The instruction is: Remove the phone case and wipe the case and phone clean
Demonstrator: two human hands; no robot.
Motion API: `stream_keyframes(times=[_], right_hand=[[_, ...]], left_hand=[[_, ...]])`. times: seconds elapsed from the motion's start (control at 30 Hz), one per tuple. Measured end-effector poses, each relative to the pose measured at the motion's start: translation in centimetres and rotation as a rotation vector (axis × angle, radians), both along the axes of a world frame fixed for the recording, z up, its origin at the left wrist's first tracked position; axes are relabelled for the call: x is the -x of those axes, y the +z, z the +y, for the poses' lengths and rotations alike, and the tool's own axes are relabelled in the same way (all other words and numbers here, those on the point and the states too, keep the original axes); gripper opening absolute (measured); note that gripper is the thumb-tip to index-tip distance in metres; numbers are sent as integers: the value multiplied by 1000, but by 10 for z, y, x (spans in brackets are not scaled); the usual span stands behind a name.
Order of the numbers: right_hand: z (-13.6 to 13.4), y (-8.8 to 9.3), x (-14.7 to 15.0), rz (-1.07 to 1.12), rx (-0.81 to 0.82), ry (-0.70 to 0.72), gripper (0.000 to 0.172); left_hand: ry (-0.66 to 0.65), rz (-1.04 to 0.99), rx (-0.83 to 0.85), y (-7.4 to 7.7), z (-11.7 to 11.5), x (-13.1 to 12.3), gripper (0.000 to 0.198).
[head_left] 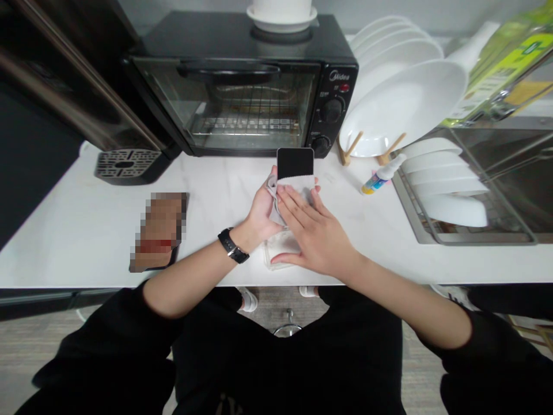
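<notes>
A smartphone (295, 161) with a dark screen is in my left hand (261, 208), whose fingers wrap around its sides from beneath. A light grey cloth (306, 182) with a zigzag edge covers the lower part of the screen. My right hand (318, 236) lies flat over the cloth, fingers stretched out and thumb spread apart. Under my hands, a folded whitish cloth (270, 253) rests on the counter, partly hidden. To the right stands a small spray bottle (377, 180) with a white top and a yellow and blue body.
A toaster oven (242, 109) stands behind, bearing a white saucer (283, 24). White plates (401, 104) lean in a wooden rack at right, beside a sink (421, 233) with stacked bowls (453, 210). A blurred-out flat object (159, 230) and a drip tray (127, 164) are on the left.
</notes>
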State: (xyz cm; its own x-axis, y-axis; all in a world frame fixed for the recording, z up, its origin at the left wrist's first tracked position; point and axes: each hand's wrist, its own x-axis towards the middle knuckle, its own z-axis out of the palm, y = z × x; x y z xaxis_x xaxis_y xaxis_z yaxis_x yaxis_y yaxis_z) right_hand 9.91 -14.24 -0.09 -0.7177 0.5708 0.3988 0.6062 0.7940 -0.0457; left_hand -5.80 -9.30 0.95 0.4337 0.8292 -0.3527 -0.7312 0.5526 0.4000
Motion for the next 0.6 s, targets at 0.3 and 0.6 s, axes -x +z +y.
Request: stream_keyframes(times=[0.3, 0.6], right_hand=[[-21, 2, -20, -72, -25, -13, 113], [25, 16, -30, 53, 21, -158, 103]], left_hand=[[46, -19, -62, 8, -2, 5, 68], [41, -45, -18, 8, 1, -4, 53]])
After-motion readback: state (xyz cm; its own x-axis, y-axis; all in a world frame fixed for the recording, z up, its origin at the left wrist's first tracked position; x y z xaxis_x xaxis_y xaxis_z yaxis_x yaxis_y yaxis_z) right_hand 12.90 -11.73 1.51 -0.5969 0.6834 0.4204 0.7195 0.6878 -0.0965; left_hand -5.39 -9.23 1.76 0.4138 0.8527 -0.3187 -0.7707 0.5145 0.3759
